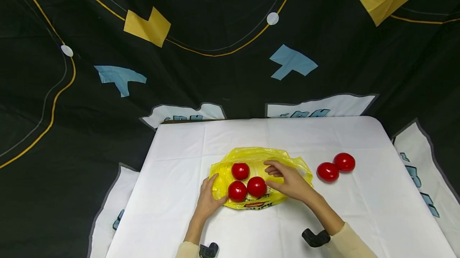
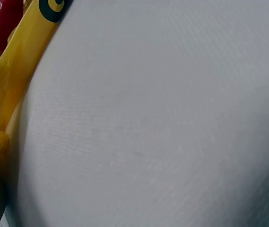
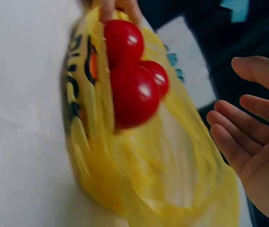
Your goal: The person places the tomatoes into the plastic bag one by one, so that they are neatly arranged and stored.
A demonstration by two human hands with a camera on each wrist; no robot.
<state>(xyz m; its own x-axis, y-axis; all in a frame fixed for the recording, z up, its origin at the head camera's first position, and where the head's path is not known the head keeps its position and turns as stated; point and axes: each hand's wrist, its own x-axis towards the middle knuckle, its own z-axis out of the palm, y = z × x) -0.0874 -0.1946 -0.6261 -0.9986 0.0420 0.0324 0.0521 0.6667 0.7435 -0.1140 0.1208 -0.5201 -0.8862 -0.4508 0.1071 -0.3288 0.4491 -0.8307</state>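
You are working over a white-covered worktop with both hands at a yellow plastic bag that is lying flat near the middle of the cloth. Your left hand is resting at the bag's left edge, its fingertips pressing or pinching the plastic there; the head view is not showing which. Your right hand is hovering over the right half of the bag, palm down in the head view, and the right wrist view is showing its fingers spread and relaxed, gripping nothing.

Three red tomatoes are sitting in a tight cluster on the left half of the bag, two in front touching each other and one just behind them. The right wrist view is showing the same cluster bunched against crumpled yellow plastic. The left wrist view is catching only a strip of the bag against the white cloth, with a sliver of red at the corner.

Two more tomatoes are lying side by side, touching, on the bare cloth well to the right of the bag. A black patterned backdrop is hanging behind the worktop.
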